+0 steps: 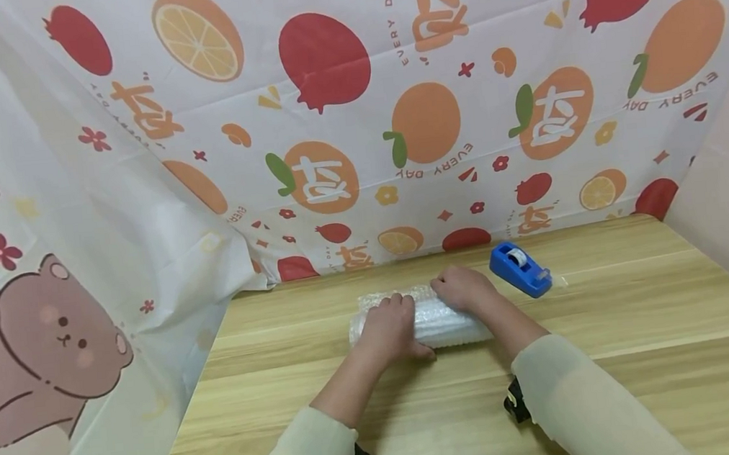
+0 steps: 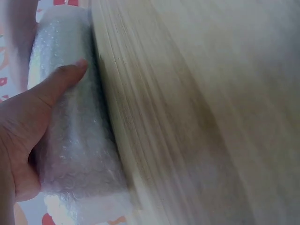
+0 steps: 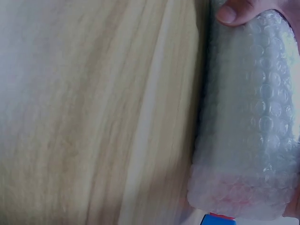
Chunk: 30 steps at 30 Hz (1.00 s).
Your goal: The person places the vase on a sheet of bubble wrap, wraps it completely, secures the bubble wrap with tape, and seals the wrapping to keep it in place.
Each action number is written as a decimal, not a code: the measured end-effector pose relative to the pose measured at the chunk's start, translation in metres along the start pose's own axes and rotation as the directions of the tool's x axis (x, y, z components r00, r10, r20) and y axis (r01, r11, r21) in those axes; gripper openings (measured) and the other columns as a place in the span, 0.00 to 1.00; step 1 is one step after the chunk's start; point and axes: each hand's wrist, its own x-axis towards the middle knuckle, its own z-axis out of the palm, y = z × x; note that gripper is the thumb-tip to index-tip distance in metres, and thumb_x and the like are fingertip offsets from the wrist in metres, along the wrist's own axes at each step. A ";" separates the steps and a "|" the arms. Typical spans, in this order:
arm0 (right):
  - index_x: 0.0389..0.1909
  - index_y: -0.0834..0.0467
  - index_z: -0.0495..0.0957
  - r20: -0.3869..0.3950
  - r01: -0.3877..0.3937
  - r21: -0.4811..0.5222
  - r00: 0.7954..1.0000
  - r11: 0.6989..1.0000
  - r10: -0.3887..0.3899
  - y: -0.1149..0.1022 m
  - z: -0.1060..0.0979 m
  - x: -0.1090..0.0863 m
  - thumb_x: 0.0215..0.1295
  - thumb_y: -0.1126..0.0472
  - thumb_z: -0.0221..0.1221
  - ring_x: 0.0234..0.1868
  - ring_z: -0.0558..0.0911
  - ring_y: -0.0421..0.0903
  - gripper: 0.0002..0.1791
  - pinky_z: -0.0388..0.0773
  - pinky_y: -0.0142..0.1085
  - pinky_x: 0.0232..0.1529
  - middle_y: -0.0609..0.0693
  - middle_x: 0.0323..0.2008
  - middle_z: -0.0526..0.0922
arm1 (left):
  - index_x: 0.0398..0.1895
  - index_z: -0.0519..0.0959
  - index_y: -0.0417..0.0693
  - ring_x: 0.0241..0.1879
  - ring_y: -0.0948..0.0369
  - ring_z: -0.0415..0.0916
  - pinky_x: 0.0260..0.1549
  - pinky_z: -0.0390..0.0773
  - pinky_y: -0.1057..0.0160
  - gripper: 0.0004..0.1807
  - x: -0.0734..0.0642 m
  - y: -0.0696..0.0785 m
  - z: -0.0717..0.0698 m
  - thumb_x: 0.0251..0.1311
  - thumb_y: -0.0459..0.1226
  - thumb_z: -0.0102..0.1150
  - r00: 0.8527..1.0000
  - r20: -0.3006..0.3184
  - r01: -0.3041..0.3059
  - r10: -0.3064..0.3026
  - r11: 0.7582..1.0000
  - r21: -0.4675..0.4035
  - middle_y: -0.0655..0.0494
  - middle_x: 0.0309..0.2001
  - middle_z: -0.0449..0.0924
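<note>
A cylinder of clear bubble wrap [image 1: 448, 327] lies crosswise on the wooden table. My left hand [image 1: 389, 329] grips its left part, fingers over the top and thumb along the near side. In the left wrist view, that thumb presses the bubbled surface of the roll [image 2: 77, 140]. My right hand [image 1: 464, 289] lies at the far side of the roll's right part, its fingers curled on the wrap. Most of this hand is out of the right wrist view, where the roll's end [image 3: 239, 192] shows loose layers of film.
A blue tape dispenser [image 1: 520, 269] stands behind the roll to the right, a bit of clear tape sticking out. The wood-grain table [image 1: 274, 380] meets a fruit-print curtain [image 1: 357, 148] at the back. Another curtain [image 1: 98, 229] hangs along the left side.
</note>
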 end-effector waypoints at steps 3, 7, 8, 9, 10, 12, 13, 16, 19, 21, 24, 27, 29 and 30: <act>0.57 0.53 0.80 -0.022 0.008 0.015 1.000 1.000 -0.008 -0.001 0.000 0.000 0.73 0.42 0.47 0.44 0.78 0.52 0.26 0.76 0.50 0.50 0.53 0.52 0.83 | 0.46 0.73 0.43 0.41 0.52 0.77 0.36 0.81 0.52 0.51 0.000 -0.002 -0.001 0.32 0.75 0.66 1.000 -0.005 0.000 0.000 1.000 -0.026 0.50 0.41 0.77; 0.55 0.54 0.81 -0.046 0.022 0.024 0.999 0.999 -0.021 0.001 0.000 0.001 0.73 0.43 0.47 0.41 0.79 0.51 0.25 0.77 0.49 0.48 0.52 0.48 0.84 | 0.46 0.74 0.42 0.39 0.51 0.78 0.36 0.81 0.53 0.49 0.001 -0.003 -0.001 0.45 0.78 0.51 1.000 -0.009 0.000 -0.001 0.999 -0.047 0.49 0.41 0.78; 0.55 0.54 0.82 -0.052 0.025 0.025 0.998 0.999 -0.024 0.002 0.000 0.001 0.73 0.43 0.47 0.41 0.79 0.51 0.25 0.77 0.49 0.48 0.52 0.46 0.84 | 0.46 0.74 0.42 0.39 0.50 0.79 0.36 0.80 0.53 0.48 0.002 -0.003 -0.001 0.48 0.78 0.48 1.000 -0.008 0.002 -0.002 0.999 -0.050 0.48 0.41 0.78; 0.53 0.54 0.82 -0.058 0.030 0.032 0.998 0.999 -0.028 0.002 0.000 0.002 0.73 0.44 0.46 0.40 0.79 0.50 0.24 0.77 0.49 0.48 0.52 0.45 0.84 | 0.46 0.75 0.42 0.39 0.50 0.79 0.36 0.80 0.53 0.47 0.002 -0.003 0.000 0.51 0.77 0.45 1.000 -0.009 0.003 -0.004 0.999 -0.049 0.48 0.40 0.78; 0.51 0.54 0.83 -0.064 0.034 0.037 0.997 0.999 -0.032 0.003 0.000 0.002 0.74 0.44 0.46 0.39 0.79 0.50 0.24 0.77 0.49 0.47 0.51 0.43 0.84 | 0.47 0.75 0.42 0.39 0.50 0.79 0.36 0.80 0.53 0.46 0.002 -0.002 0.000 0.54 0.76 0.42 1.000 -0.011 0.010 -0.010 0.999 -0.047 0.48 0.41 0.78; 0.45 0.54 0.85 -0.080 0.044 0.050 0.996 0.998 -0.040 0.003 0.000 0.003 0.74 0.45 0.45 0.38 0.79 0.50 0.23 0.77 0.49 0.46 0.51 0.38 0.84 | 0.47 0.75 0.43 0.40 0.50 0.79 0.37 0.80 0.53 0.44 0.004 -0.002 0.002 0.59 0.75 0.38 0.999 -0.019 0.032 -0.033 0.998 -0.044 0.48 0.42 0.79; 0.42 0.54 0.85 -0.092 0.048 0.055 0.995 0.997 -0.042 0.003 0.001 0.003 0.74 0.45 0.45 0.38 0.79 0.51 0.23 0.77 0.49 0.46 0.50 0.36 0.84 | 0.47 0.76 0.44 0.40 0.50 0.79 0.36 0.80 0.53 0.43 0.004 -0.001 0.004 0.60 0.74 0.37 0.999 -0.026 0.046 -0.047 0.998 -0.046 0.48 0.41 0.79; 0.40 0.53 0.85 -0.143 0.074 0.044 0.988 0.996 -0.067 0.003 0.001 0.003 0.74 0.45 0.45 0.39 0.80 0.51 0.22 0.78 0.50 0.48 0.51 0.37 0.84 | 0.46 0.77 0.46 0.40 0.50 0.79 0.35 0.80 0.52 0.42 0.006 0.000 0.007 0.63 0.73 0.32 0.995 -0.041 0.093 -0.095 0.995 -0.048 0.49 0.41 0.79; 0.46 0.56 0.84 -0.215 0.105 0.006 0.971 0.994 -0.101 0.002 0.003 0.002 0.74 0.46 0.46 0.44 0.80 0.52 0.23 0.78 0.52 0.51 0.53 0.43 0.84 | 0.47 0.77 0.47 0.40 0.50 0.80 0.34 0.80 0.52 0.42 0.009 0.000 0.010 0.63 0.72 0.30 0.991 -0.050 0.123 -0.125 0.991 -0.048 0.49 0.41 0.80; 0.49 0.58 0.83 -0.279 0.131 -0.043 0.950 0.990 -0.138 0.001 0.003 0.002 0.74 0.47 0.46 0.48 0.80 0.54 0.23 0.78 0.52 0.53 0.55 0.47 0.84 | 0.51 0.78 0.47 0.42 0.50 0.81 0.36 0.80 0.52 0.43 0.010 -0.001 0.011 0.64 0.72 0.29 0.989 -0.052 0.136 -0.139 0.990 -0.048 0.49 0.43 0.81; 0.45 0.58 0.84 -0.378 0.164 -0.136 0.903 0.977 -0.205 -0.001 0.004 0.001 0.73 0.48 0.47 0.44 0.81 0.53 0.22 0.81 0.48 0.48 0.54 0.41 0.85 | 0.56 0.78 0.49 0.45 0.50 0.81 0.39 0.80 0.52 0.43 0.013 -0.003 0.012 0.66 0.71 0.26 0.986 -0.053 0.155 -0.158 0.986 -0.059 0.49 0.47 0.82; 0.39 0.57 0.84 -0.443 0.197 -0.219 0.853 0.956 -0.277 -0.002 0.005 0.001 0.73 0.48 0.48 0.29 0.80 0.49 0.21 0.81 0.41 0.33 0.49 0.24 0.82 | 0.56 0.78 0.51 0.46 0.51 0.81 0.40 0.80 0.51 0.43 0.016 -0.004 0.013 0.66 0.71 0.23 0.983 -0.052 0.174 -0.177 0.982 -0.069 0.50 0.47 0.82; 0.35 0.55 0.84 -0.469 0.213 -0.254 0.826 0.943 -0.313 -0.002 0.005 0.001 0.73 0.48 0.48 0.20 0.75 0.46 0.20 0.74 0.36 0.23 0.46 0.14 0.74 | 0.56 0.79 0.52 0.46 0.51 0.81 0.39 0.80 0.51 0.43 0.017 -0.004 0.013 0.66 0.70 0.22 0.981 -0.057 0.180 -0.184 0.981 -0.071 0.50 0.46 0.83; 0.35 0.55 0.84 -0.478 0.221 -0.274 0.813 0.936 -0.332 -0.001 0.005 0.001 0.73 0.48 0.48 0.17 0.72 0.45 0.20 0.70 0.34 0.20 0.45 0.12 0.71 | 0.55 0.79 0.53 0.46 0.51 0.82 0.39 0.80 0.51 0.44 0.018 -0.004 0.013 0.66 0.70 0.21 0.981 -0.060 0.182 -0.186 0.981 -0.070 0.51 0.46 0.83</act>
